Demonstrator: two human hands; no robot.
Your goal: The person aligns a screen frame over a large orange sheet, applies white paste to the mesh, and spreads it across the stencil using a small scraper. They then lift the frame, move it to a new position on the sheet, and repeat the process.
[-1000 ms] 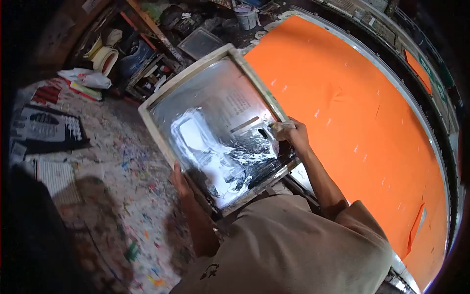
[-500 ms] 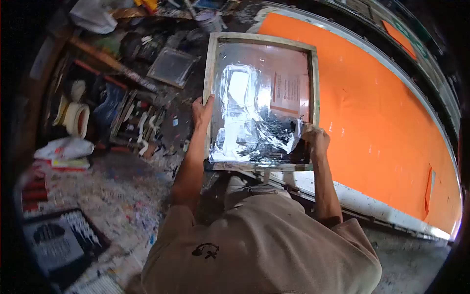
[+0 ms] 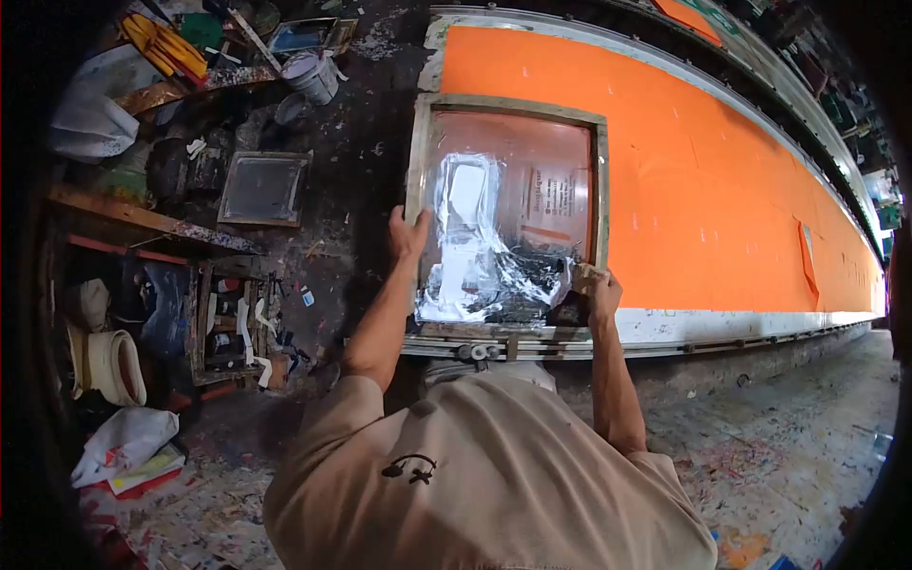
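A wooden-framed printing screen [image 3: 513,104] lies before me over the near end of a long orange-covered table. White ink [image 3: 465,275] is smeared across the left and lower part of its mesh, and lettering shows at the upper right. My left hand [image 3: 409,235] grips the frame's left side, thumb on top. At the lower right side, my right hand [image 3: 605,293] is closed around the frame's edge, beside a pale block-like piece [image 3: 586,277] whose kind I cannot make out. The fingers beneath are partly hidden.
The orange sheet [image 3: 703,209] stretches along the table to the right, with a loose flap [image 3: 808,266]. A metal rail [image 3: 665,347] runs along the near edge. To the left are a smaller framed screen [image 3: 266,188], a paint bucket [image 3: 312,78], and a cluttered shelf [image 3: 152,223].
My view and body have turned toward the table. The screen, tilted and held off the table's end before, now sits squarely over the orange sheet's near end. Both hands keep their hold.
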